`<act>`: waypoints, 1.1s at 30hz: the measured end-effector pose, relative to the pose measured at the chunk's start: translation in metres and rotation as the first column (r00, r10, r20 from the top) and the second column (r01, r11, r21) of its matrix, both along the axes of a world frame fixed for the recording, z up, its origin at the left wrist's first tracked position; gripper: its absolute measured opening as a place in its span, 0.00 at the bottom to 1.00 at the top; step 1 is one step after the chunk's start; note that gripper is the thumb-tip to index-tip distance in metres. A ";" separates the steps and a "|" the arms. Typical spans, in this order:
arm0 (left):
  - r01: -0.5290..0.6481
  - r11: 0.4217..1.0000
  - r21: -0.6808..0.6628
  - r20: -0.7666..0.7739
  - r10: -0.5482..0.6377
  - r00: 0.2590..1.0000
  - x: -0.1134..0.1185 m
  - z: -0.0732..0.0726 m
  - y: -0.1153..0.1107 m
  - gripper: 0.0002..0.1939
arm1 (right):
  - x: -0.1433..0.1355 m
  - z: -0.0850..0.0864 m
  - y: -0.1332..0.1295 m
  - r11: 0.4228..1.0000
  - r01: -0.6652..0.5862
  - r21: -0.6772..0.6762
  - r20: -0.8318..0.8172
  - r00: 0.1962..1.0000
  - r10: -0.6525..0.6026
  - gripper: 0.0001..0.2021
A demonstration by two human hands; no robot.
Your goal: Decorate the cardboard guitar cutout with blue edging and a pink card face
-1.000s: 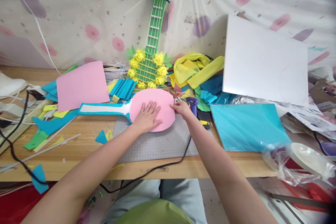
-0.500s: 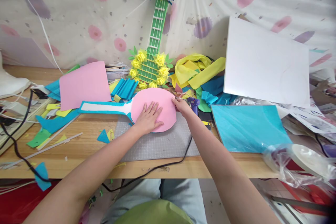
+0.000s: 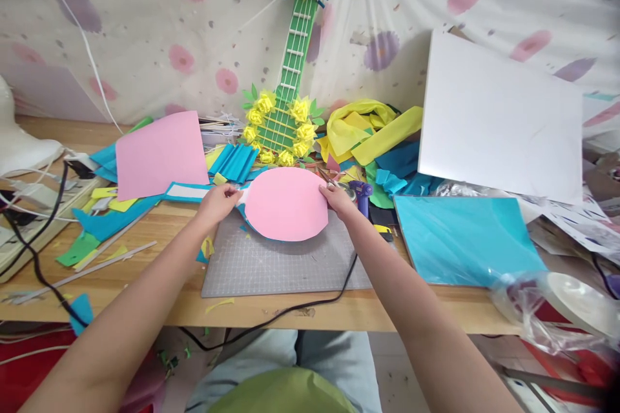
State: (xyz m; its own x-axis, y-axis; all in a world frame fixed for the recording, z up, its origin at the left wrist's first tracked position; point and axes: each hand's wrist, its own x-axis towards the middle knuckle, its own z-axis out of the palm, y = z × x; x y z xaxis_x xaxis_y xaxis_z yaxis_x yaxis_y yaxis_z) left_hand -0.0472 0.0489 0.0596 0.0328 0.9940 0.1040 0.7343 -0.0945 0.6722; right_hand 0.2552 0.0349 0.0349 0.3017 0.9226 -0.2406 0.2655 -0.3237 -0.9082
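A guitar-shaped paper craft [image 3: 287,205], with a pink oval body and a white neck edged in blue, is between my hands over the grey cutting mat [image 3: 285,271]. My left hand [image 3: 220,203] is closed at the spot where the neck meets the body, hiding part of the neck. At the body's right edge, my right hand [image 3: 339,199] pinches the rim between thumb and fingers. Just beyond the right hand lie a pair of scissors [image 3: 334,182] and a purple glue gun [image 3: 361,191].
Behind stands a green paper guitar [image 3: 290,71] with yellow flowers. Pink paper [image 3: 162,155] lies left; a blue sheet [image 3: 465,239] and a leaning white board [image 3: 498,116] are right. A black cord [image 3: 310,302] crosses the table front. A power strip [image 3: 43,226] sits far left.
My left hand has come off the pink body, where it lay flat, and moved left to grip the neck's base. The right hand keeps hold of the right edge.
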 end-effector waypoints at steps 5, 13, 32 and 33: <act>0.063 0.991 -0.115 0.070 -0.055 0.996 -0.005 -0.020 -0.009 0.15 | 0.000 -0.002 -0.002 0.999 -0.039 0.014 0.170 0.985 0.036 0.13; 0.020 0.969 -0.247 0.230 0.038 0.972 0.002 -0.017 -0.019 0.13 | -0.006 -0.004 -0.006 0.999 -0.022 0.025 0.281 0.960 0.014 0.13; -0.262 0.946 -0.189 0.638 0.322 0.700 -0.022 -0.009 -0.011 0.11 | 0.007 0.012 -0.033 0.946 -0.281 -0.159 -0.184 0.950 0.251 0.16; -0.246 0.951 -0.189 0.616 0.310 0.725 -0.023 -0.010 -0.011 0.13 | 0.011 0.016 -0.035 0.918 -0.350 -0.187 -0.222 0.925 0.308 0.17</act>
